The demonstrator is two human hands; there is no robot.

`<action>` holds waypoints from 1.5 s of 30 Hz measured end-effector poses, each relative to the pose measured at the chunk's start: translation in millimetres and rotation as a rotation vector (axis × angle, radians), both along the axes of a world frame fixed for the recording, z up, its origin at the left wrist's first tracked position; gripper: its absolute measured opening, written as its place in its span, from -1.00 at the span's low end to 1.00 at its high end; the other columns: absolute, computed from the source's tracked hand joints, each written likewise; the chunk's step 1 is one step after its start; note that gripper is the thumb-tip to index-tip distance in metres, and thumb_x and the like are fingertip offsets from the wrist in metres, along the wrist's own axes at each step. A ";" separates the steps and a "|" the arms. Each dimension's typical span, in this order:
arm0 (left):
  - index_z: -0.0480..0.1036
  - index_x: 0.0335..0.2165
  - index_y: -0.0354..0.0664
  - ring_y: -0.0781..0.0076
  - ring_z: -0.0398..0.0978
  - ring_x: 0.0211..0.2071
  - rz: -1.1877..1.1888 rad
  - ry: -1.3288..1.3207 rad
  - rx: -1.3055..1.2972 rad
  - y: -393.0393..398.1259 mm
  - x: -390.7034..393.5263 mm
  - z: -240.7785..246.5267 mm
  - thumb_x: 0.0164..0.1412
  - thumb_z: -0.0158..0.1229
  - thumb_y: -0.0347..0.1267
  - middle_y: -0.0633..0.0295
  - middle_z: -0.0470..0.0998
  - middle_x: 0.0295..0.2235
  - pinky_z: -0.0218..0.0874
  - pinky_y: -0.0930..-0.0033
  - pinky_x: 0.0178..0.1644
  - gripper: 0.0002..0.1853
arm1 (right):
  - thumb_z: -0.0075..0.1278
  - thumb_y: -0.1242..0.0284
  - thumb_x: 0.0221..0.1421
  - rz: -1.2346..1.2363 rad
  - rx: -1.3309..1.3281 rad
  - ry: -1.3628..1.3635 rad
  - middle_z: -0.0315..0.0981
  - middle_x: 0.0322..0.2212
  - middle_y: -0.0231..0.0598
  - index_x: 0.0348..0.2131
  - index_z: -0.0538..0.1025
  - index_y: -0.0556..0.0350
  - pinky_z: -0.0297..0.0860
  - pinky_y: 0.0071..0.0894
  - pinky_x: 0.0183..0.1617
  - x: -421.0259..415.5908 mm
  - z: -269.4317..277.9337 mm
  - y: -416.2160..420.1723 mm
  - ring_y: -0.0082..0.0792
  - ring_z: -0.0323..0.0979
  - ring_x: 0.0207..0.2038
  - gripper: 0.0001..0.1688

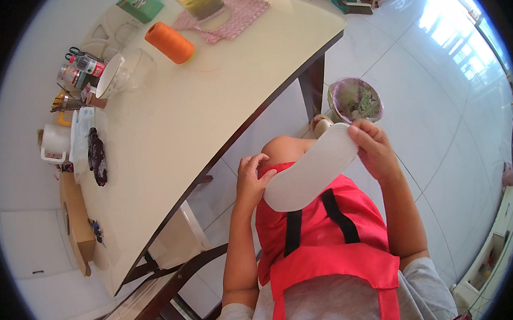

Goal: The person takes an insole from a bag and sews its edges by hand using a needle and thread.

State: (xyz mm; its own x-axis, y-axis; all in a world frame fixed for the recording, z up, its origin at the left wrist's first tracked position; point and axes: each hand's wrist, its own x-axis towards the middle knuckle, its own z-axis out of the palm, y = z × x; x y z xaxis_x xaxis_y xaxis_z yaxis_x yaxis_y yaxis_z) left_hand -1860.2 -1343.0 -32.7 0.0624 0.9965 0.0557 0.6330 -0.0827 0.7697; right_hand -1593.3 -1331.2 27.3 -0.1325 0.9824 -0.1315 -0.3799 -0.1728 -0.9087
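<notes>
A white shoe insole (310, 168) with fine stitched lines lies slantwise above my lap, over a red apron (334, 259) with black straps. My right hand (372, 148) pinches its upper right end between thumb and fingers. At the lower left end is my left hand (254, 179), its thumb at the edge and its fingers apart and curved; whether it grips the insole is not clear. A cone of orange thread (170, 42) lies on its side on the table, with a loose strand near it.
The pale table (169, 121) fills the left, its dark edge beside my left arm. It bears a glass (200, 6) on a pink cloth (250, 10), a bowl (110, 76), a white mug (56, 143) and a cardboard box (77, 223). A lined waste bin (356, 100) stands on the floor.
</notes>
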 end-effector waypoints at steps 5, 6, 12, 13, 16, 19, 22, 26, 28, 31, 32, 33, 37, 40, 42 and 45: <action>0.34 -0.53 -0.26 0.37 0.32 -0.42 -0.068 0.082 0.158 9.1 0.6 -7.1 -0.18 0.15 -0.46 0.20 0.34 -0.46 0.15 0.44 -0.30 -0.84 | -0.14 0.37 0.05 -0.036 0.039 0.023 0.20 -0.65 -0.55 -0.52 0.36 0.09 0.06 -0.76 -0.55 22.1 17.4 -5.4 -0.75 0.12 -0.59 -0.81; 0.33 -0.54 -0.26 0.37 0.32 -0.44 -0.055 0.063 0.191 14.3 0.9 -8.6 -0.17 0.15 -0.46 0.21 0.34 -0.50 0.15 0.44 -0.32 -0.85 | -0.14 0.37 0.05 -0.027 0.063 0.036 0.21 -0.65 -0.55 -0.52 0.36 0.09 0.07 -0.76 -0.54 24.1 19.6 -6.0 -0.74 0.13 -0.59 -0.82; 0.31 -0.55 -0.16 0.24 0.37 -0.48 0.314 0.282 0.323 44.5 1.5 -15.7 -0.09 0.08 -0.42 0.26 0.41 -0.56 0.18 0.31 -0.37 -0.90 | -0.12 0.37 0.04 -0.028 0.043 0.064 0.25 -0.62 -0.53 -0.51 0.37 0.11 0.12 -0.71 -0.48 25.8 25.4 -8.6 -0.72 0.15 -0.56 -0.82; 0.31 -0.55 -0.15 0.23 0.38 -0.47 0.312 0.456 0.352 47.1 0.0 -24.2 -0.08 0.07 -0.42 0.26 0.42 -0.55 0.18 0.30 -0.38 -0.91 | -0.12 0.37 0.04 -0.029 0.051 0.066 0.25 -0.62 -0.53 -0.51 0.37 0.11 0.12 -0.71 -0.48 25.2 27.5 -8.7 -0.71 0.16 -0.56 -0.82; 0.31 -0.51 -0.15 0.19 0.41 -0.45 0.398 0.478 0.072 48.7 -24.8 -72.1 -0.07 0.06 -0.38 0.25 0.45 -0.53 0.19 0.23 -0.44 -0.89 | -0.13 0.37 0.04 -0.042 0.063 0.071 0.26 -0.61 -0.52 -0.51 0.37 0.11 0.12 -0.70 -0.47 22.5 32.8 -8.8 -0.71 0.17 -0.55 -0.82; 0.33 -0.50 -0.21 0.23 0.42 -0.46 0.415 0.229 -0.081 43.4 -31.6 -67.4 -0.07 0.07 -0.36 0.21 0.46 -0.51 0.22 0.28 -0.43 -0.85 | -0.14 0.37 0.04 -0.089 0.047 0.074 0.27 -0.60 -0.51 -0.50 0.38 0.11 0.13 -0.69 -0.47 23.9 35.1 -7.9 -0.71 0.18 -0.53 -0.82; 0.36 -0.40 -0.25 0.40 0.42 -0.41 0.260 -0.080 -0.035 34.0 -23.9 -46.5 -0.01 0.05 -0.35 0.19 0.46 -0.47 0.22 0.42 -0.30 -0.81 | -0.15 0.37 0.05 -0.097 0.009 0.099 0.27 -0.60 -0.51 -0.49 0.38 0.11 0.12 -0.71 -0.47 19.5 33.5 -6.5 -0.72 0.18 -0.53 -0.82; 0.36 -0.33 -0.28 0.50 0.37 -0.34 0.044 -0.683 -0.069 13.8 21.5 24.3 0.04 0.01 -0.37 0.27 0.43 -0.40 0.17 0.47 -0.20 -0.78 | -0.16 0.38 0.05 -0.019 -0.017 0.042 0.26 -0.61 -0.50 -0.49 0.38 0.13 0.13 -0.74 -0.49 9.1 29.0 2.3 -0.72 0.19 -0.54 -0.81; 0.35 -0.30 -0.29 0.53 0.35 -0.31 -0.066 -0.791 -0.037 7.1 34.1 63.0 0.05 0.01 -0.39 0.30 0.41 -0.37 0.15 0.50 -0.18 -0.77 | -0.15 0.38 0.04 0.074 0.006 -0.035 0.27 -0.62 -0.49 -0.48 0.39 0.17 0.15 -0.75 -0.49 -9.2 35.8 8.5 -0.72 0.20 -0.56 -0.80; 0.35 -0.30 -0.30 0.58 0.35 -0.36 -0.165 -0.861 -0.166 -0.7 41.9 89.3 0.03 0.05 -0.42 0.30 0.42 -0.40 0.17 0.56 -0.24 -0.77 | -0.16 0.36 0.05 0.318 0.097 -0.196 0.29 -0.61 -0.50 -0.51 0.42 0.19 0.16 -0.73 -0.48 -35.5 34.8 13.6 -0.72 0.19 -0.55 -0.75; 0.36 -0.31 -0.30 0.60 0.34 -0.38 -0.149 -0.792 -0.187 -3.2 40.0 88.9 0.02 0.06 -0.42 0.31 0.42 -0.41 0.17 0.58 -0.27 -0.77 | -0.16 0.36 0.05 0.303 0.062 -0.144 0.29 -0.62 -0.50 -0.50 0.43 0.19 0.16 -0.73 -0.49 -38.3 31.8 14.9 -0.72 0.19 -0.56 -0.74; 0.36 -0.31 -0.30 0.62 0.34 -0.40 -0.132 -0.723 -0.207 -5.7 36.0 87.3 0.01 0.07 -0.42 0.32 0.42 -0.42 0.17 0.59 -0.29 -0.78 | -0.16 0.35 0.05 0.288 0.026 -0.093 0.29 -0.63 -0.50 -0.49 0.44 0.19 0.17 -0.72 -0.49 -40.5 27.3 17.1 -0.72 0.19 -0.56 -0.74; 0.37 -0.34 -0.32 0.69 0.31 -0.47 0.086 -0.680 -0.216 -13.5 25.3 81.5 0.00 0.09 -0.41 0.35 0.43 -0.48 0.16 0.63 -0.38 -0.78 | -0.11 0.31 0.01 0.026 -0.032 -0.464 0.28 -0.67 -0.49 -0.45 0.47 0.16 0.17 -0.69 -0.51 -18.7 -43.9 38.2 -0.72 0.17 -0.59 -0.73; 0.37 -0.34 -0.35 0.71 0.31 -0.50 0.152 -0.746 -0.193 -17.6 26.1 84.8 0.01 0.08 -0.41 0.35 0.43 -0.50 0.15 0.66 -0.41 -0.77 | -0.04 0.27 -0.05 0.144 -0.009 -0.732 0.28 -0.67 -0.48 -0.43 0.48 0.15 0.15 -0.66 -0.54 3.5 -121.5 27.2 -0.70 0.15 -0.63 -0.70; 0.37 -0.34 -0.35 0.70 0.31 -0.50 0.172 -0.728 -0.192 -21.2 22.3 82.4 0.02 0.07 -0.40 0.34 0.43 -0.50 0.15 0.66 -0.42 -0.77 | 0.02 0.25 -0.11 0.237 -0.096 -0.681 0.29 -0.67 -0.43 -0.42 0.48 0.15 0.16 -0.57 -0.54 -0.1 -110.0 15.2 -0.62 0.18 -0.62 -0.67; 0.37 -0.34 -0.34 0.70 0.31 -0.50 0.178 -0.726 -0.196 -23.2 23.6 80.0 0.02 0.06 -0.40 0.34 0.43 -0.49 0.16 0.66 -0.41 -0.78 | 0.04 0.29 -0.13 0.159 -0.128 -0.645 0.29 -0.68 -0.40 -0.42 0.47 0.17 0.18 -0.54 -0.52 -0.1 -110.9 12.6 -0.57 0.21 -0.60 -0.68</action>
